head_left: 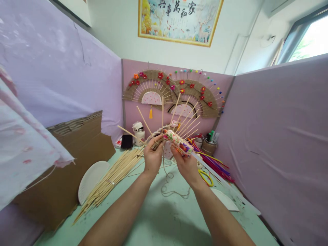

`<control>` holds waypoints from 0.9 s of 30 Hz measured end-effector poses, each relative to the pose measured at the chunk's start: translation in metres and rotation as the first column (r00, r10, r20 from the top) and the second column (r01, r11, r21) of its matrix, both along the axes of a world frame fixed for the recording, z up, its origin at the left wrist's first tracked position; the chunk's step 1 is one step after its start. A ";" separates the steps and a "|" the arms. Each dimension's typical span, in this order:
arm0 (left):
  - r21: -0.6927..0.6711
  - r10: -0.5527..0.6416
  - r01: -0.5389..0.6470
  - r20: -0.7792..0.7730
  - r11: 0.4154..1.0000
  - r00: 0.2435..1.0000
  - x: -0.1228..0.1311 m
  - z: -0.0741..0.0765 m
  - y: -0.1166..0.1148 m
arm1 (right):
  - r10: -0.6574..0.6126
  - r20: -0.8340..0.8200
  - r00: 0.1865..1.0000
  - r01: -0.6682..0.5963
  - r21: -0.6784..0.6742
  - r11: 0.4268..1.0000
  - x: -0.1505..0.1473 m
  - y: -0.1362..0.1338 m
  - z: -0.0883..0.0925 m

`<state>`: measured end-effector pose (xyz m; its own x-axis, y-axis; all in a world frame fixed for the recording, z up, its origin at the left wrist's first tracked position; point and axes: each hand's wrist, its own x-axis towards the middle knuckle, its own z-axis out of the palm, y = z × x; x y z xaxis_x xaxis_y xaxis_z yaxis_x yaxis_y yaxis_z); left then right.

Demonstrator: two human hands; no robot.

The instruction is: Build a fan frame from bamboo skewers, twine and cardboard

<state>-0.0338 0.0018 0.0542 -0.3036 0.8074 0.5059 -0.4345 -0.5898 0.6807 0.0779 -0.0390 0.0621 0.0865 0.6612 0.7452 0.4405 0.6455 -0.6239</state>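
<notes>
My left hand [153, 155] is closed on a half-made fan [160, 131], whose thin wooden sticks spread upward and outward from a twine-wrapped base. My right hand [185, 164] grips what looks like a flower-patterned glue gun [179, 142], with a long whitish stick [212, 171] running out of its back to the lower right. Its front end meets the fan's twine beside my left fingers; the exact contact is hidden. A loose length of twine [169, 193] hangs from the fan and curls on the table. Pink-dotted material [167, 150] shows between my hands.
Bamboo sticks [110, 181] lie left on the green table [164, 225], near a paper plate [89, 177] and cardboard [84, 147]. Pipe cleaners [212, 160], a pen holder [208, 147] and a cut white plate piece [225, 200] are right. A white bottle [139, 133] and decorated fans [153, 80] are behind.
</notes>
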 end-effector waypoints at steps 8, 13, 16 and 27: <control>-0.013 0.003 -0.003 -0.017 1.000 1.000 -0.001 0.000 0.000 | 0.016 -0.012 1.000 -0.017 -0.012 1.000 -0.001 0.003 -0.004; -0.002 -0.025 0.025 -0.007 1.000 1.000 0.000 0.000 -0.001 | -0.015 0.011 1.000 0.015 -0.036 0.999 0.000 0.003 -0.004; -0.005 -0.034 0.034 -0.021 0.999 0.999 0.000 -0.001 -0.001 | -0.033 0.026 0.999 0.034 -0.049 0.998 0.001 0.001 -0.003; 0.007 -0.040 0.040 -0.012 0.999 0.999 0.001 -0.002 -0.001 | -0.034 0.006 0.999 0.034 -0.040 0.999 -0.002 0.001 0.000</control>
